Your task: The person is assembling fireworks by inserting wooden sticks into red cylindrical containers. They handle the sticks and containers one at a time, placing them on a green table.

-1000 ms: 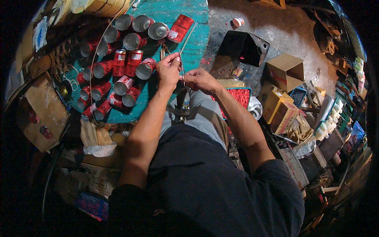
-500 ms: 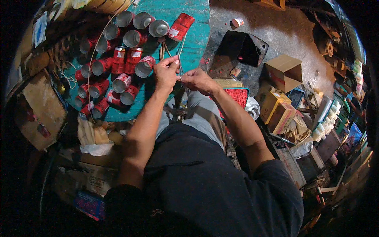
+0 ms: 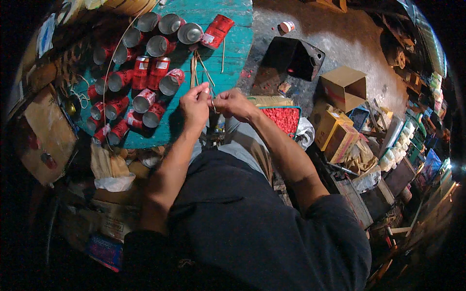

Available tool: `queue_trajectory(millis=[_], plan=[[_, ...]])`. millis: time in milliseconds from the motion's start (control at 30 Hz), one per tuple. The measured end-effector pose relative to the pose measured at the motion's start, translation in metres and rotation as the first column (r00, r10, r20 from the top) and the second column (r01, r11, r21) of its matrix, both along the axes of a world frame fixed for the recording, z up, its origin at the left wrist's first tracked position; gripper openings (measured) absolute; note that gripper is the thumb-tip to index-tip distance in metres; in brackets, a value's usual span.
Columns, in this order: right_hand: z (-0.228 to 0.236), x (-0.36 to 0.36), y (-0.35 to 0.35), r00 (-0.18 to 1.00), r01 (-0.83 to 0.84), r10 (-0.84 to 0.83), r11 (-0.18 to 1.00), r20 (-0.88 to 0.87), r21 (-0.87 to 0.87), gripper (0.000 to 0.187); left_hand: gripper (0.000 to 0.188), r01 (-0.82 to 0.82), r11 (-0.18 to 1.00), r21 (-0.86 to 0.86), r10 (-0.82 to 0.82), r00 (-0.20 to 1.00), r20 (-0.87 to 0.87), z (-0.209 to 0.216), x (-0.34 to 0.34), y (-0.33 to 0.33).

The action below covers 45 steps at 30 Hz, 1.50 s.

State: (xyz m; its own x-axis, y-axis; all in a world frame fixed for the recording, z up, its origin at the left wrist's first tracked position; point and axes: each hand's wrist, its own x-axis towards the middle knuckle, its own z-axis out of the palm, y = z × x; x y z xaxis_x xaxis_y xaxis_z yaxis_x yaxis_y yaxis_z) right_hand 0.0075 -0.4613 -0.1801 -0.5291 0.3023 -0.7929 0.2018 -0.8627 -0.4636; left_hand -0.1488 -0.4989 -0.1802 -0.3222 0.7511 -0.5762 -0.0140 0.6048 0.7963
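Close together at the near right edge of the turquoise table [image 3: 167, 116], both my hands pinch a thin, pale, curved wire-like strip [image 3: 214, 105]. My left hand [image 3: 194, 109] is closed on it with thumb and fingertips. From the other side my right hand [image 3: 234, 105] grips the same piece, its fingers curled. Just beyond them, several thin tan strips [image 3: 194, 70] lie on the tabletop, and one short strip [image 3: 223, 56] lies apart. Left of my hands are several cut-open red drink cans [image 3: 171, 82], mostly on their sides with silvery insides showing.
A tray of small red pieces [image 3: 284, 121] sits right of my lap. On the floor beyond lie a black bin [image 3: 308, 60], an open cardboard box [image 3: 344, 88] and a small white-and-red tub [image 3: 287, 26]. Yellow cartons [image 3: 335, 128] and clutter fill the right side.
My hands have come slightly nearer to me, still pinching the strip. Its long upright length no longer shows; a short curve is now between my fingers. The whole view has shifted a little.
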Motion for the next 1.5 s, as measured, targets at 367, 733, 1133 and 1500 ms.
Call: queue_trajectory(millis=[367, 733, 1133, 1500], plan=[[0.023, 0.015, -0.016, 0.857, 0.514, -0.491, 0.836, -0.155, 0.193, 0.044, 0.024, 0.121, 0.992, -0.02, -0.102, 0.901, 0.421, 0.036, 0.003, -0.031], [0.002, 0.049, 0.098, 0.962, -0.259, -0.041, 0.182, 0.271, 0.949, 0.046, 0.023, 0.053, 0.991, -0.124, -0.018, 0.964, 0.265, 0.013, 0.023, -0.028], [-0.007, 0.018, 0.03, 0.938, -0.31, 0.127, -0.106, 0.322, 0.945, 0.068, 0.022, -0.017, 0.973, -0.229, 0.051, 0.988, 0.143, 0.029, -0.046, -0.147], [0.029, 0.009, -0.058, 0.788, 0.588, -0.615, 0.735, -0.034, 0.337, 0.036, 0.021, 0.312, 0.949, -0.033, -0.312, 0.95, 0.012, 0.039, -0.016, -0.099]])
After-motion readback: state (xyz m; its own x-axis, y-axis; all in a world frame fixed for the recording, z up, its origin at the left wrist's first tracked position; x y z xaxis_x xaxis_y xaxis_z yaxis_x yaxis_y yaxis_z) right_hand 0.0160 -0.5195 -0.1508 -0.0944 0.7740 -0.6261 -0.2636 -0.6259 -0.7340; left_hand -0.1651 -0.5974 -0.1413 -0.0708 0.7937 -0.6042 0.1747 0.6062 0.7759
